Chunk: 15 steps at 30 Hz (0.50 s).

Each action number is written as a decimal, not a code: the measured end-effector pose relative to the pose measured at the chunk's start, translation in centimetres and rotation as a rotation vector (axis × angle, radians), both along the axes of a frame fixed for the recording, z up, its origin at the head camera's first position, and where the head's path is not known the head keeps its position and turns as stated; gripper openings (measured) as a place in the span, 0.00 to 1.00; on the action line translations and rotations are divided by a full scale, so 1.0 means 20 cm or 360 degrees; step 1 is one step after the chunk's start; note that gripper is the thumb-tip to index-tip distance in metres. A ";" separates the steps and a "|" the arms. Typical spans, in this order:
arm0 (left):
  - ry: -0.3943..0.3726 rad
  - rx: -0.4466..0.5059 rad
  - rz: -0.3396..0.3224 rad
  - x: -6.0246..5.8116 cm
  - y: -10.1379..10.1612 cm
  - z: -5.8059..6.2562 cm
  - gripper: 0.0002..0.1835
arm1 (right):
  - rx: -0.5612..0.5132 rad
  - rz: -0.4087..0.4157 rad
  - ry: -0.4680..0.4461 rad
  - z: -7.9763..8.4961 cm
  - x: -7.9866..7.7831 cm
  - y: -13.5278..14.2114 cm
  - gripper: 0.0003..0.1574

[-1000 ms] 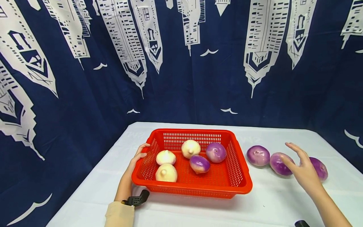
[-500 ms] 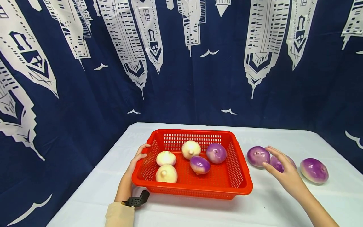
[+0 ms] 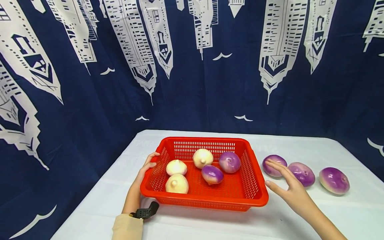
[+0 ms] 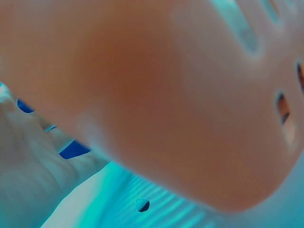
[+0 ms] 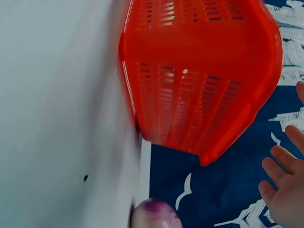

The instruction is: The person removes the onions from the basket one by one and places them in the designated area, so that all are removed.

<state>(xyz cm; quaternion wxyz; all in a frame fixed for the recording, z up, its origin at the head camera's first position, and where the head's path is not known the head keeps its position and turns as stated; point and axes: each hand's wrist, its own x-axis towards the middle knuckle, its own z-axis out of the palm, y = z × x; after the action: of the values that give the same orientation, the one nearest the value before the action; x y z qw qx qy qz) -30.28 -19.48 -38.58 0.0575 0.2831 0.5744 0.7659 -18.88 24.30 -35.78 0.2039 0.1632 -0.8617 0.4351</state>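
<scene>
A red plastic basket [image 3: 204, 200] with slotted walls stands on the white table and holds several pale and purple turnips. My left hand [image 3: 142, 173] grips its left rim, the fingertips hooked over the edge. In the left wrist view, the basket wall fills most of the frame and partly hides the left hand [image 4: 33, 166]. My right hand [image 3: 292, 195] hovers just right of the basket, fingers extended and holding nothing. Its fingertips overlap the nearest loose purple turnip [image 3: 277, 160] in the head view; whether they touch cannot be told. Right wrist view: hand [image 5: 289, 190] open beside the basket [image 5: 190, 95].
Two more purple turnips, a middle one [image 3: 302, 174] and a far right one [image 3: 334, 181], lie on the white table [image 3: 210, 226]. A navy curtain [image 3: 192, 100] with white buildings hangs behind. A black wrist strap [image 3: 147, 211] sits on the left wrist.
My right hand has moved left from over the two right-hand turnips to beside the basket, uncovering them. The left hand, the basket and its turnips have stayed in place.
</scene>
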 end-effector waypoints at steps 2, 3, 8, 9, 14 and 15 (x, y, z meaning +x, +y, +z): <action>-0.0004 0.0002 0.0007 0.00 0.00 0.00 0.24 | 0.0021 0.0007 -0.0004 0.01 0.01 -0.02 0.37; -0.0025 -0.0007 0.0016 0.01 0.00 0.00 0.23 | 0.0034 0.0007 -0.0006 0.02 0.02 -0.03 0.38; -0.0113 -0.0105 0.0089 0.03 0.00 0.01 0.22 | 0.0090 0.0015 0.0011 0.06 0.05 -0.08 0.38; -0.0130 -0.0127 0.0091 0.04 0.00 0.01 0.21 | 0.0101 0.0017 0.0019 0.07 0.05 -0.09 0.38; -0.0065 -0.0067 0.0070 0.02 0.01 0.01 0.22 | 0.0184 0.0003 0.0035 0.12 0.05 -0.13 0.38; -0.0058 -0.0057 0.0057 0.02 0.01 0.01 0.22 | 0.0202 -0.0002 0.0028 0.13 0.04 -0.13 0.38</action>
<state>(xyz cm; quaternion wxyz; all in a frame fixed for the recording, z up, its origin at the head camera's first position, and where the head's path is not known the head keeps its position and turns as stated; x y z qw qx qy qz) -29.89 -19.30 -38.29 0.0592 0.2577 0.5920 0.7613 -18.01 21.60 -33.20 0.2009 0.1790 -0.8859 0.3779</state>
